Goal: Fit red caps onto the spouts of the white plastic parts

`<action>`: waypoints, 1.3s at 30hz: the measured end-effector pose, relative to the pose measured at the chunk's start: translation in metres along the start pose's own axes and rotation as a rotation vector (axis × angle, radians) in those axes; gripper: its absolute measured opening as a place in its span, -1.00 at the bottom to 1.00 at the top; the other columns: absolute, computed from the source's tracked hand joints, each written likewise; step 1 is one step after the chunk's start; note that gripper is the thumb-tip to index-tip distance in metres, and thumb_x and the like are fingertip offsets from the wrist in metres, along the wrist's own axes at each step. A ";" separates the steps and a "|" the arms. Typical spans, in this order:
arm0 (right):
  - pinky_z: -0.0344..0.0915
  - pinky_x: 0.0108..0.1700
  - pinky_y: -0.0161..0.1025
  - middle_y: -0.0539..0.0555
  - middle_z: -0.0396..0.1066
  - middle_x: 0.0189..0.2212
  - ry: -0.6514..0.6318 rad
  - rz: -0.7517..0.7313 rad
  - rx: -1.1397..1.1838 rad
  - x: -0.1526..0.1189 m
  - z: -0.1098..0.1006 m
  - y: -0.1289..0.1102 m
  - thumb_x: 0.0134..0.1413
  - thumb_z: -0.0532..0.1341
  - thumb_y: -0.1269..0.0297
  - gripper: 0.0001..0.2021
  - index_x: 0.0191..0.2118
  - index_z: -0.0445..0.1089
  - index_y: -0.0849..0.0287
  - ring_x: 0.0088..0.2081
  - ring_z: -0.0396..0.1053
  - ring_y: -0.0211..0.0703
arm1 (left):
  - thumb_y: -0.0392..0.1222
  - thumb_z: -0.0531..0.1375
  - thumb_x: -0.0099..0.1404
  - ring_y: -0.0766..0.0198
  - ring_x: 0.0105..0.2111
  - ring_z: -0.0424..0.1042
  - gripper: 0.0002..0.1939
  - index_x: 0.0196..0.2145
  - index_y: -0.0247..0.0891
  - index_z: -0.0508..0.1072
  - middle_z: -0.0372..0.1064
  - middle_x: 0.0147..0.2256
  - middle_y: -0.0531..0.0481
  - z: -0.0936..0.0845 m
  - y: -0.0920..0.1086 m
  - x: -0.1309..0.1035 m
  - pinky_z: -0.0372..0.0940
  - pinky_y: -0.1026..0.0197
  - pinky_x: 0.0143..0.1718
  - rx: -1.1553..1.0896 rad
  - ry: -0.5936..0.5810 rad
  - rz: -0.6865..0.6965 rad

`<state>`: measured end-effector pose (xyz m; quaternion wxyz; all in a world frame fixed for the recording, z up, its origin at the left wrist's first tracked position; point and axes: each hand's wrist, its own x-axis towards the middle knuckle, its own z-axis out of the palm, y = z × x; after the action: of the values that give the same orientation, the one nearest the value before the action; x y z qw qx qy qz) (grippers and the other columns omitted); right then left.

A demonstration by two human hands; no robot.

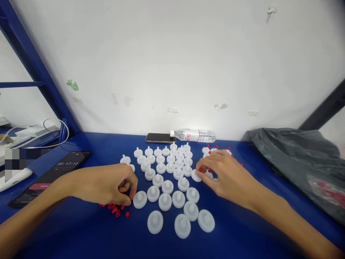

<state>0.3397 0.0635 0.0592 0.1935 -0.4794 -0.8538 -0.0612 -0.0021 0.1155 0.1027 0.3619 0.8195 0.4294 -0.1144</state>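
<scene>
Several white round caps with upright nozzles [165,201] stand spread over the middle of the blue table. My left hand [118,185] is closed, thumb and fingertips together, just above a pile of small red tips [114,209] and left of the nearest white caps; what it holds, if anything, is hidden. At the right edge of the white group, my right hand [219,171] pinches a white cap with a red tip [196,175]. Behind that hand, more white caps with red tips [206,149] stand partly covered by it.
A phone [159,137] and a clear bottle [195,135] lie along the wall. On the left are a phone showing a timer [67,163], a white device [16,179] and cables. A dark plastic bag [291,154] covers the right side, with a clear packet of red pieces [330,192].
</scene>
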 end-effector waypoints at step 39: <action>0.35 -0.25 -0.20 0.00 0.55 -0.19 0.141 -0.182 0.175 -0.005 0.006 -0.032 0.52 0.12 0.01 -0.71 0.15 0.30 0.05 -0.23 0.50 -0.14 | -0.25 0.25 0.49 0.50 -0.55 0.35 -0.91 -0.17 -0.21 0.59 0.54 -0.37 0.11 0.055 0.017 0.033 0.25 0.46 -0.50 0.044 0.888 0.786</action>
<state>0.3138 0.0441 0.0538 0.2877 -0.3756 -0.8802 -0.0375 0.0384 0.0914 0.0554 0.1459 0.8938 0.2014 0.3732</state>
